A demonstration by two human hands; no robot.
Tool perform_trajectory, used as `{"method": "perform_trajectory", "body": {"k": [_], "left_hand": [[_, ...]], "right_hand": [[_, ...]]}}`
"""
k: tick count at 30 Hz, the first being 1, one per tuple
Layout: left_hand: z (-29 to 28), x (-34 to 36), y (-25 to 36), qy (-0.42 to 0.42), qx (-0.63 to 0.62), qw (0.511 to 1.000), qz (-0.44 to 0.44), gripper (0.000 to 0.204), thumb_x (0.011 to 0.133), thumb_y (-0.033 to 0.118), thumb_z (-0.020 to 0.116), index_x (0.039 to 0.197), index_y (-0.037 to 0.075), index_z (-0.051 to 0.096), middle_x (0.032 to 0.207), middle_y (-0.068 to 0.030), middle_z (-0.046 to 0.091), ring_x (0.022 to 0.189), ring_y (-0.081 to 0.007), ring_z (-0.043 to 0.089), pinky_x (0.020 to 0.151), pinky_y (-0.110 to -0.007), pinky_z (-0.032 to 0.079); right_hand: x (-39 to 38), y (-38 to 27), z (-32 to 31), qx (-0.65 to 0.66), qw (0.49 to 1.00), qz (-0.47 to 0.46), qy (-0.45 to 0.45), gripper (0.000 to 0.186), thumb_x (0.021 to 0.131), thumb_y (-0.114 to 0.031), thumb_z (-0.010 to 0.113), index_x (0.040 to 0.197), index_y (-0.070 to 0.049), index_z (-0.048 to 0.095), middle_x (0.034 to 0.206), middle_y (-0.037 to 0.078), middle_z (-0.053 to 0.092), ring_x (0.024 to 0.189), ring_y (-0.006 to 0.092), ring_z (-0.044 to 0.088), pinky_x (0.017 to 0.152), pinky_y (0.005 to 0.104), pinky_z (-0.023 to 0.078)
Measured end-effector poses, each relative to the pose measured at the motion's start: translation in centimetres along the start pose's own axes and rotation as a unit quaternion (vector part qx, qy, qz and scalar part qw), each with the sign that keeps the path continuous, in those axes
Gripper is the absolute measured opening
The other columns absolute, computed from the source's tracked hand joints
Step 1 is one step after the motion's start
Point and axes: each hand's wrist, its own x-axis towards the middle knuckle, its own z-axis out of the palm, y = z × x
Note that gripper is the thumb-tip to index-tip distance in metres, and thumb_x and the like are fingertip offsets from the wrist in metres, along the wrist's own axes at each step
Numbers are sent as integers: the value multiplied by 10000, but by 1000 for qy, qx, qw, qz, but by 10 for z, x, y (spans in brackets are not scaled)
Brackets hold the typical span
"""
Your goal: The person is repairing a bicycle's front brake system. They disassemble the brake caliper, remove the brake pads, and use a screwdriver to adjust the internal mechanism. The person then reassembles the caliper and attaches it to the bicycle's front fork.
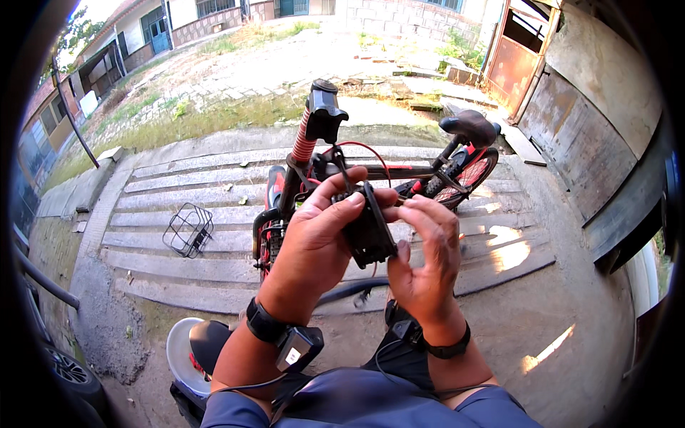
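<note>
- Left hand (320,232): fingers closed round a black part (367,232), thumb pressed on it.
- Right hand (430,253): fingers half curled at the part's right edge; whether they pinch anything, I cannot tell.
- Bike (414,172): beyond the held part.
- Basket (188,230): left of the bike.

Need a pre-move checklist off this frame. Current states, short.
1. Black part held: ok, in the left hand, raised in front of the body.
2. Right hand in contact with the part: cannot tell; its fingertips are close to the part's edge.
3. Left hand free: not ok, it is gripping the part.
4. Bicycle upright: ok; what props it up, cannot tell.
5. Wire basket clear of the bicycle: ok, on the ground to the left.
</note>
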Motion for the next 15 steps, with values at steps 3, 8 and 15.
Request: {"method": "perform_trajectory", "body": {"k": [3, 8, 15], "left_hand": [[-4, -10, 11, 35, 48, 998, 5, 412, 948, 101, 571, 1339, 8, 483, 1151, -244, 655, 1035, -340, 677, 918, -428, 553], [-24, -31, 24, 42, 121, 992, 3, 448, 934, 99, 577, 1363, 15, 481, 1119, -229, 669, 1000, -321, 688, 896, -408, 559], [-47, -74, 47, 35, 233, 971, -36, 484, 860, 137, 649, 1301, -1, 505, 1025, -219, 666, 894, -286, 687, 816, -380, 552]], "right_hand": [[-11, 17, -4, 4, 998, 68, -8, 394, 812, 14, 557, 1203, -17, 584, 1173, 155, 606, 1093, 298, 590, 872, 350, 482], [-27, 37, -11, 76, 981, 176, 0, 439, 760, 40, 589, 1196, -13, 594, 1093, 136, 650, 1008, 267, 633, 799, 339, 498], [-35, 38, -18, 86, 963, 254, -33, 393, 799, 44, 602, 1182, -41, 613, 1034, 104, 685, 954, 213, 658, 844, 324, 509]]}}
